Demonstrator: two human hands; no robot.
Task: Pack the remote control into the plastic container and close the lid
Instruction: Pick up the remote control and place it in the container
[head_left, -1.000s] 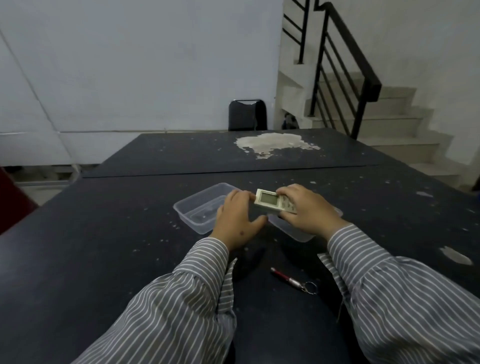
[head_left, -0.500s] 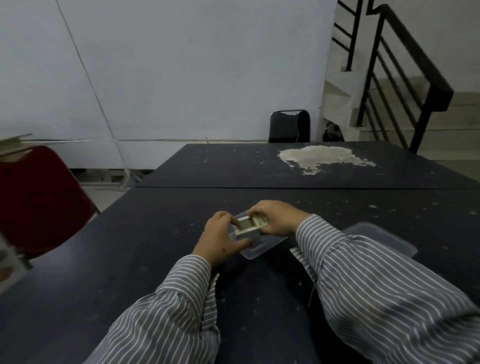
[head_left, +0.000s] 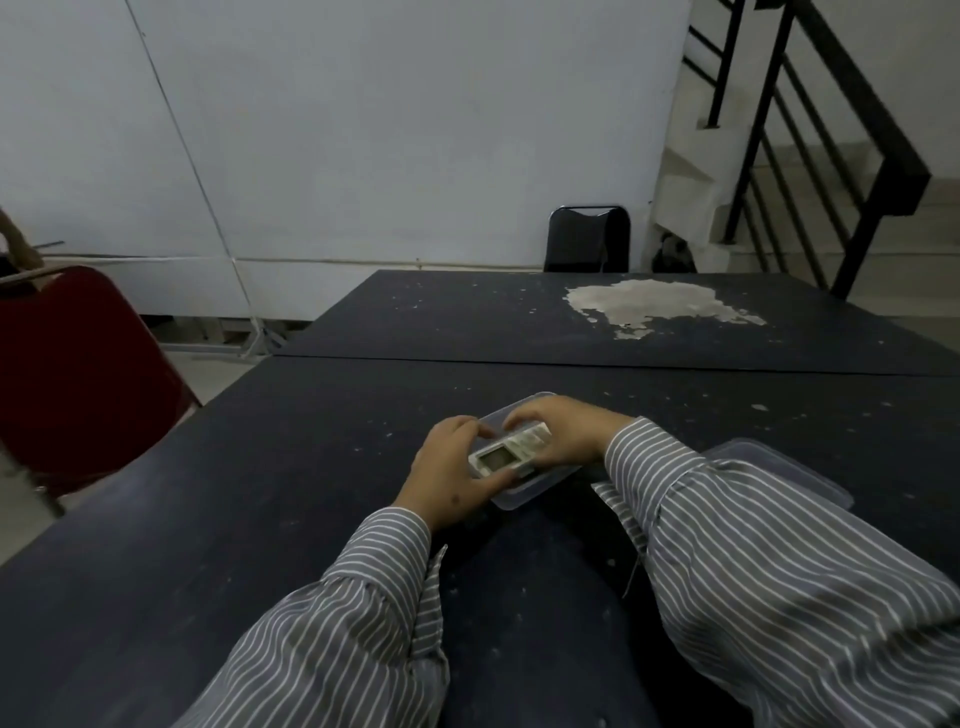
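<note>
Head view: both hands hold remote control over plastic container.

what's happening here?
A person in a striped shirt holds a white remote control with both hands, left hand and right hand, over the open clear plastic container on the dark table. Whether it has touched the bottom is hard to tell. The lid lies apart to the right, so closing is still to do.
</note>
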